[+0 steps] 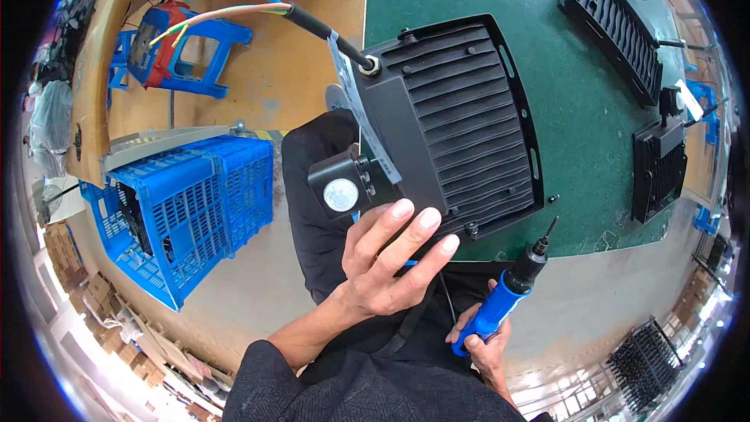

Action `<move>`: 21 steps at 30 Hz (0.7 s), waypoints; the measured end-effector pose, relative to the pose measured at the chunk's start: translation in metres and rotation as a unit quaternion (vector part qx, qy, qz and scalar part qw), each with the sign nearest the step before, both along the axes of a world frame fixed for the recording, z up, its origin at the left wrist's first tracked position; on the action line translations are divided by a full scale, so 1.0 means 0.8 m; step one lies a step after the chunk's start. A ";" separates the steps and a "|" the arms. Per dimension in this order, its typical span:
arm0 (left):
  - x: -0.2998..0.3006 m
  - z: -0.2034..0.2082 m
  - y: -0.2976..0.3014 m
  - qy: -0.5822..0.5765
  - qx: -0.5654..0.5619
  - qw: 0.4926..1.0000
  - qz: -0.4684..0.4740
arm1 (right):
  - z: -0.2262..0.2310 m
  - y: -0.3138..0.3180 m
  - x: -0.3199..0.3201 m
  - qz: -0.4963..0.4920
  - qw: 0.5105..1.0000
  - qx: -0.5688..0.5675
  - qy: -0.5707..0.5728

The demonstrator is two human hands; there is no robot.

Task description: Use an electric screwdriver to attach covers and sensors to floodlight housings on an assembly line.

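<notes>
A black finned floodlight (469, 117) lies with its ribbed back up on the near left part of the green table, its left end overhanging the edge. From it rises a black cable (312, 25) with bare-ended blue, brown and yellow-green wires. A small black motion sensor (341, 194) with a white dome sits at its left side. My left hand (394, 262) is open, fingers spread at the light's near edge; whether they press on it I cannot tell. My right hand (488, 340) is wrapped round a blue electric screwdriver (504, 301), its bit pointing up toward the table edge.
More black floodlights (617, 31) (658, 168) lie on the right of the green table (578, 117). A small black screw (554, 198) is beside the light's near corner. At left stand a blue crate (211, 203) and a blue stool (211, 62).
</notes>
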State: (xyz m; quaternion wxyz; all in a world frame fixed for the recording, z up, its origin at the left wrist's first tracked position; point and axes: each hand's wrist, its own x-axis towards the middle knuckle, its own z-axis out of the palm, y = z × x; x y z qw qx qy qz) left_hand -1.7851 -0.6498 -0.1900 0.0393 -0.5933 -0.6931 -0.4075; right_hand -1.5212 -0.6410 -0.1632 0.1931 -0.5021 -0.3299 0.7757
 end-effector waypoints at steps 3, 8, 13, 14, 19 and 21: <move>-0.002 -0.001 -0.001 0.022 -0.011 1.000 -0.001 | 0.003 0.002 -0.003 0.011 1.000 -0.017 0.015; -0.001 0.006 0.004 0.040 -0.027 0.999 0.011 | -0.008 -0.015 0.012 0.000 0.999 -0.037 0.033; 0.000 0.004 0.007 0.044 -0.017 0.999 0.019 | -0.014 -0.024 0.005 -0.031 0.997 -0.045 0.060; 0.000 0.006 0.005 0.043 -0.019 0.999 0.019 | -0.015 -0.026 0.002 -0.044 0.996 -0.036 0.062; 0.002 0.007 0.001 0.038 -0.036 0.998 0.021 | -0.023 -0.041 0.000 -0.008 1.000 -0.008 -0.001; 0.003 0.001 0.001 0.039 -0.027 0.999 0.022 | -0.022 -0.040 -0.005 -0.021 1.000 -0.014 -0.002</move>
